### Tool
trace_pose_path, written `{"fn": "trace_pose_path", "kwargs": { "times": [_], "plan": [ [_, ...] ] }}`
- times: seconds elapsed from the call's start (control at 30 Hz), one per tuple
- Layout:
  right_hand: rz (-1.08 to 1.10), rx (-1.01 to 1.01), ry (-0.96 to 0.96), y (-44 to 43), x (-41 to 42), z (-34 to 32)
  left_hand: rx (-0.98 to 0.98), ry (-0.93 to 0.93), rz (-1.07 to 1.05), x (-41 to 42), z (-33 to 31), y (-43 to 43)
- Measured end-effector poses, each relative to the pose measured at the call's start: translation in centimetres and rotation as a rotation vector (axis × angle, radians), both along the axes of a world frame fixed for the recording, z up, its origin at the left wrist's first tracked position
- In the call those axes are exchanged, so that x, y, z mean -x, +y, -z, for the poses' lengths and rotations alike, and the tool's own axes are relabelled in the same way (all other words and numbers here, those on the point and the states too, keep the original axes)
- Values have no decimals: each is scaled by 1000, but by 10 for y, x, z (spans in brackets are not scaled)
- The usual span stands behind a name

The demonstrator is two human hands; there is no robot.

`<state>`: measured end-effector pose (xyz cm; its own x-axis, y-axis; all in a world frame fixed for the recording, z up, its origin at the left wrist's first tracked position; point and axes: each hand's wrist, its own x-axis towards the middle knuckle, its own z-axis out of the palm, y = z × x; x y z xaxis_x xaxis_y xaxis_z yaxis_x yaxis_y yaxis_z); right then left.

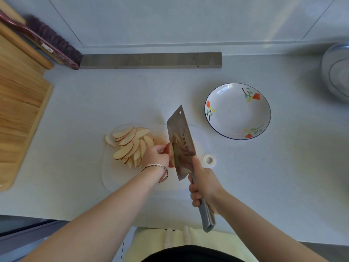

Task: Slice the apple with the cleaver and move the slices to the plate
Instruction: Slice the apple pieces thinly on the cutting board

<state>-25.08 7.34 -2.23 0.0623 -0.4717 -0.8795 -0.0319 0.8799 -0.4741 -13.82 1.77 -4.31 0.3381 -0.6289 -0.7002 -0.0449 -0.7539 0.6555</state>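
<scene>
the cleaver [180, 142] is gripped by the right hand [204, 186]; the apple piece [170, 151] is held by the left hand [155, 155] beside cut slices [130, 143].

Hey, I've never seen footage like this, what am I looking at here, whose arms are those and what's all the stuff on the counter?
There is no machine here. A person wears a wide-angle camera on the head, looking down, so the two arms reaching in from the bottom are their own.

The right hand grips the handle of a cleaver, blade down against the last apple piece, which the left hand steadies. Both sit on a pale cutting mat. A pile of cut apple slices lies on the mat's left side.

To the right stands a flowered plate with no slices on it yet. Nearby is a small roll of tape. A wooden board lies at far left, and a brush leans by the wall.
</scene>
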Motion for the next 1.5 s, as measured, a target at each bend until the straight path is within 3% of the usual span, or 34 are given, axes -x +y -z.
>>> {"fn": "trace_pose_path", "kwargs": {
  "times": [0.37, 0.53, 0.67, 0.77, 0.9, 1.03, 1.3, 1.5],
  "plan": [
    [-12, 56, 72, 6, -7, 7, 40, -191, 246, -3, 11, 6],
    [-84, 205, 153, 2, -27, 26, 32, -215, 271, -3, 12, 7],
    [-138, 211, 193, 16, -10, 30, 49, -212, 249, -1, 5, 0],
    [-127, 182, 181, 24, -1, 30, 17, -127, 153, -14, 2, -6],
    [-74, 188, 121, 11, 10, 27, -15, 291, -79, -39, -9, -6],
    [-37, 202, 124, 8, 19, 20, -21, 440, -98, -51, -9, -1],
    [-127, 182, 71, 16, -1, 21, 85, 358, -211, -46, -14, -2],
    [-134, 187, 130, 14, 9, 25, 93, 297, -129, -53, -6, 0]
  ]
}}
